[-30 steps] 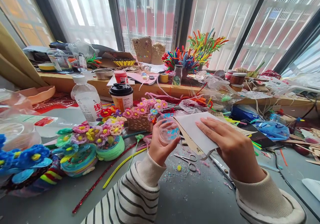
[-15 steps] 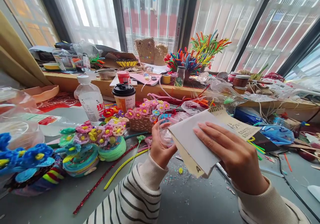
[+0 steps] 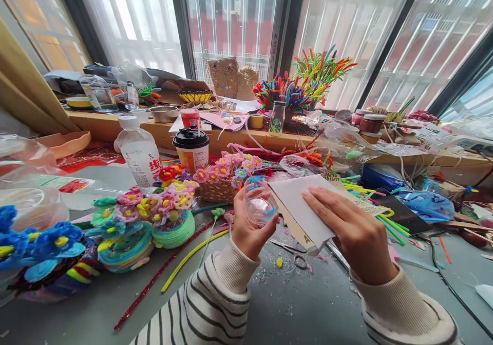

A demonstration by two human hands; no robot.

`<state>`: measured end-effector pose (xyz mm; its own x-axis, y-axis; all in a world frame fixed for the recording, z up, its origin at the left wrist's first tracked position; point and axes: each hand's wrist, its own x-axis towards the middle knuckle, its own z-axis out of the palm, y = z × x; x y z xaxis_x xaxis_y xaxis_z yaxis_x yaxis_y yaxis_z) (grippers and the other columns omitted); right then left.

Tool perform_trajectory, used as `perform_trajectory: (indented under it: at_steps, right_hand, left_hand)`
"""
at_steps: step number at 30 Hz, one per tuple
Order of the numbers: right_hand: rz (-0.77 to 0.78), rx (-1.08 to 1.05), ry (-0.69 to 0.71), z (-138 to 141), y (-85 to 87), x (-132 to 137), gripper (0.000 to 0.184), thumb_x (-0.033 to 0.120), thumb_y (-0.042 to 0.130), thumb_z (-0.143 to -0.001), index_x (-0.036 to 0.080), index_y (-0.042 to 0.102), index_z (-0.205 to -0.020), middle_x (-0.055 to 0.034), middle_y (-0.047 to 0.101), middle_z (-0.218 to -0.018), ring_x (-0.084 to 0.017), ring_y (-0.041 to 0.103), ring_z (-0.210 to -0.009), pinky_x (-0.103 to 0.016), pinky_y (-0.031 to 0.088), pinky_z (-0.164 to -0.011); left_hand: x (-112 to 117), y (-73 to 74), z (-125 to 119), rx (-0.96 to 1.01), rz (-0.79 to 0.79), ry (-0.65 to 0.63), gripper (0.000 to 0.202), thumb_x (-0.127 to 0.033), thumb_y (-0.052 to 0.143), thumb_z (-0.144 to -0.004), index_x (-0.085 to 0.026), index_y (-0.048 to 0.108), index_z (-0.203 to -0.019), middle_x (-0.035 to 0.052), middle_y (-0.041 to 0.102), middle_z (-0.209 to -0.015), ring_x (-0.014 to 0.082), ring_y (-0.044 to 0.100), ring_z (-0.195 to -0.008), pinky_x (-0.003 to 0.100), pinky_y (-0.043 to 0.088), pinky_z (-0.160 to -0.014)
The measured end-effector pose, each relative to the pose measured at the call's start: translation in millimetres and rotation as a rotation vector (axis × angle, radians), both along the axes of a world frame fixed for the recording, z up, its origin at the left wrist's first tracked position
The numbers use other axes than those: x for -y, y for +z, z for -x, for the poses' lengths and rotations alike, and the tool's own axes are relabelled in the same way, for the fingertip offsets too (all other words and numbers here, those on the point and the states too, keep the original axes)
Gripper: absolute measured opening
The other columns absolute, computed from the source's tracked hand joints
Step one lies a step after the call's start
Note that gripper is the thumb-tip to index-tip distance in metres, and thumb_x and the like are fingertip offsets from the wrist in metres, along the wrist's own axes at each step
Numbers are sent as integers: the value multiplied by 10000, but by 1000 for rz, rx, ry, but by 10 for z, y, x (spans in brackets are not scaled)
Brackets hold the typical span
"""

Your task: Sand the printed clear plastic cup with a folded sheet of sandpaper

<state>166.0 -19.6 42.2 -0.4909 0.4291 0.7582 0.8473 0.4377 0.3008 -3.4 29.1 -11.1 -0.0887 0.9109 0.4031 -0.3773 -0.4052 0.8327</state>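
My left hand [image 3: 248, 232] is wrapped round a clear plastic cup [image 3: 262, 207] with blue markings, its round end facing me. Just right of the cup, my right hand [image 3: 356, 229] grips a folded sheet of sandpaper [image 3: 298, 206], fingers flat on its white face and the thumb hidden below. Tan backing printed "COATED ABRASIVE" shows along the sheet's edges. A gap separates the sheet from most of the cup. On the grey table beneath lie scissors [image 3: 295, 252] and a small yellow piece [image 3: 279, 263] among scattered glitter.
Pipe-cleaner flowers in a green pot [image 3: 173, 229], a woven basket [image 3: 215, 188], a water bottle [image 3: 138, 152] and a lidded paper cup [image 3: 191, 152] stand to the left and behind. Loose green and yellow strips [image 3: 396, 224] and a blue plastic bag [image 3: 425, 205] lie right.
The sandpaper in my right hand has shifted right, away from the cup. More of the cup and the scissors are now uncovered. My left hand stays nearly in place.
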Motion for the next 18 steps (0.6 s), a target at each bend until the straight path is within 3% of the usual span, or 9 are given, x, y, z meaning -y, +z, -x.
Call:
perform_trajectory:
  at_steps: [9, 14, 18]
  right_hand:
    - [27, -1, 21, -14, -34, -25, 377, 99, 448, -831, 183, 521, -1191, -60, 594, -1163, -196, 529, -1106, -340, 479, -901]
    - [-56, -116, -136, -107, -14, -22, 452, 50, 445, -810, 208, 483, -1231, -48, 591, -1170, -190, 542, -1090, -326, 464, -911]
    - [-4, -40, 14, 21, 27, 67, 406, 88, 457, -822, 176, 499, -1216, -65, 568, -1200, -203, 497, -1145, -348, 440, -951]
  left_hand:
    - [10, 9, -10, 53, 13, -34, 710, -213, 787, -486, -223, 384, -1071, 67, 520, -1043, 227, 549, -1007, 359, 432, -889]
    - [-4, -29, -26, 13, -17, -22, 639, -197, 737, -574, -212, 375, -1101, 84, 500, -1079, 239, 562, -1014, 386, 434, -890]
    - [-3, 1, -6, 44, 13, 3, 736, -212, 781, -491, -218, 362, -1096, 84, 496, -1100, 239, 529, -1042, 386, 399, -938]
